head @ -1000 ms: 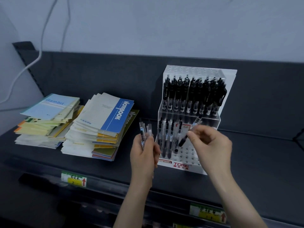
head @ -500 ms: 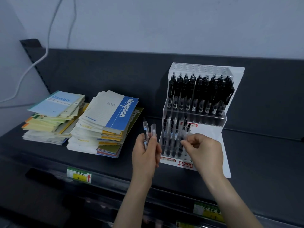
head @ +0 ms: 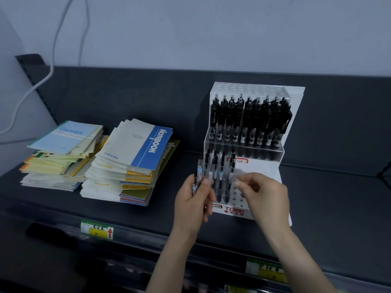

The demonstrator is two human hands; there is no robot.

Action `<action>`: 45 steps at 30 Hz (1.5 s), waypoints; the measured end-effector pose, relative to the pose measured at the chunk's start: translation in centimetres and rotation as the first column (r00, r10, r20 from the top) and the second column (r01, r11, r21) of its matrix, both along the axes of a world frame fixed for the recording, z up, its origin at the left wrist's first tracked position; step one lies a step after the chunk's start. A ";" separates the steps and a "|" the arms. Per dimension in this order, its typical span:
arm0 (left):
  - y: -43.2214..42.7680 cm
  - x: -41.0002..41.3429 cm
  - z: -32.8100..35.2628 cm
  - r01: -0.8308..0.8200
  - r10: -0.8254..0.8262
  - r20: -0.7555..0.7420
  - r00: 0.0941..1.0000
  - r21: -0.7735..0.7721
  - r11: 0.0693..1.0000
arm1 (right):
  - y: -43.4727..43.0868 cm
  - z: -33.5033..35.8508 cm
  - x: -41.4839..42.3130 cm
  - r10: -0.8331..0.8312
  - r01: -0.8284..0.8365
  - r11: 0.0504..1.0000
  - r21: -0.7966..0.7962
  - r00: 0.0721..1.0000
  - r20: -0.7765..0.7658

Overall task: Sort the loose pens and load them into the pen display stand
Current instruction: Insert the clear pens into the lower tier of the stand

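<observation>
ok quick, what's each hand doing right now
Left hand: holding a bunch of pens.
Right hand: fingers curled, blurred; cannot tell if it holds anything.

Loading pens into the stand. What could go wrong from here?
1. The left hand grips several loose pens in one bunch, right beside the lower-row pens. One could slip out or knock a seated pen askew.
2. The right hand hovers against the front of the pen display stand. A nudge might slide it.
</observation>
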State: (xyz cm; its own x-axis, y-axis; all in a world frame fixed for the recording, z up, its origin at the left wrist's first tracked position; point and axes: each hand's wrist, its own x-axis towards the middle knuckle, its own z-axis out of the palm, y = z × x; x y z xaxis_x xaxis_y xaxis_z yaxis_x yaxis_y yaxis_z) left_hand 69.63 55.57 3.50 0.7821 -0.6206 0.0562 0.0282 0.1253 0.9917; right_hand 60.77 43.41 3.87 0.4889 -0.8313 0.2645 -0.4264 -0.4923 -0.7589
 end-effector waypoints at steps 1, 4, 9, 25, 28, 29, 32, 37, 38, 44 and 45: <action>0.0 0.0 -0.1 0.014 -0.014 -0.003 1.000 -0.007 1.000 | 0.1 0.2 -0.3 0.006 -0.010 0.999 0.051 0.997 0.075; -0.1 -0.3 -0.4 0.065 -0.065 0.018 0.998 -0.002 0.998 | 0.7 1.2 -0.7 0.109 -0.156 0.965 0.211 0.969 0.220; -0.9 -1.2 -0.7 0.138 -0.144 0.074 0.987 0.076 0.987 | 1.3 1.9 -0.9 0.176 -0.277 0.903 0.327 0.936 0.306; -0.8 -0.2 -0.4 -0.080 0.081 -0.009 0.997 0.077 0.994 | -3.2 3.0 0.8 -0.029 0.082 0.988 -0.131 0.931 0.365; -0.5 -0.1 -0.1 -0.082 0.084 -0.023 0.996 0.065 0.994 | -3.4 2.9 1.6 -0.001 0.075 0.972 -0.221 0.948 0.320; -0.4 -0.1 -0.1 -0.080 0.081 -0.016 0.997 0.069 0.994 | -3.5 3.0 1.9 0.004 0.075 0.967 -0.245 0.952 0.306; -0.3 -0.1 -0.1 -0.072 0.071 0.012 0.997 0.077 0.994 | -3.8 3.4 2.3 0.022 0.060 0.952 -0.299 0.965 0.261; -0.3 0.0 -0.1 -0.067 0.066 0.017 0.998 0.077 0.995 | -4.2 3.5 2.5 0.021 0.055 0.939 -0.339 0.976 0.216; -0.2 0.0 -0.1 -0.068 0.067 0.012 0.998 0.076 0.995 | -4.4 3.5 2.5 0.011 0.060 0.938 -0.341 0.979 0.204; -0.5 0.0 -0.3 -0.064 0.062 0.024 0.998 0.072 0.995 | -4.0 1.2 2.9 0.051 -0.033 0.933 -0.357 0.998 0.043; -0.6 -0.1 -0.4 -0.062 0.060 0.029 0.998 0.073 0.995 | -3.9 0.6 3.1 0.052 -0.034 0.934 -0.355 0.998 0.043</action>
